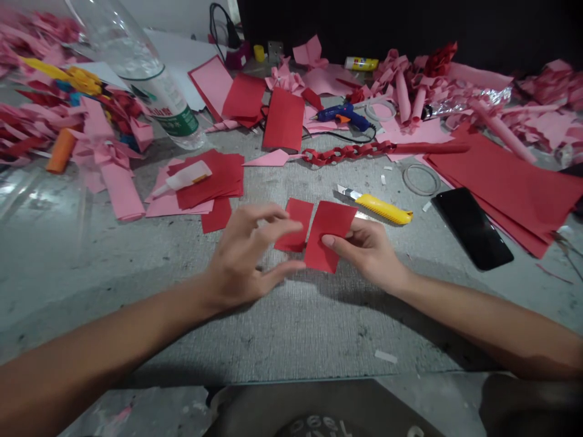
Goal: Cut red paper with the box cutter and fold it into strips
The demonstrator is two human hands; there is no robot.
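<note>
My right hand (371,249) pinches a small rectangle of red paper (328,233) by its right side, thumb on the front. The sheet is tilted up above the table. My left hand (255,252), slightly blurred, is open just to the left, its fingers apart and the thumb tip close to the sheet's lower left edge. Between the hands another red paper piece (296,224) lies on the table, partly behind the left fingers. A yellow box cutter (382,208) with its blade out rests beyond the right hand.
Stacked red cards (218,176) with a glue bottle (189,178) on top lie left. A water bottle (166,100) leans behind them. A red paper chain (350,152) and blue glue gun (344,115) lie further back. Right are a phone (473,227) and large red sheets (514,188).
</note>
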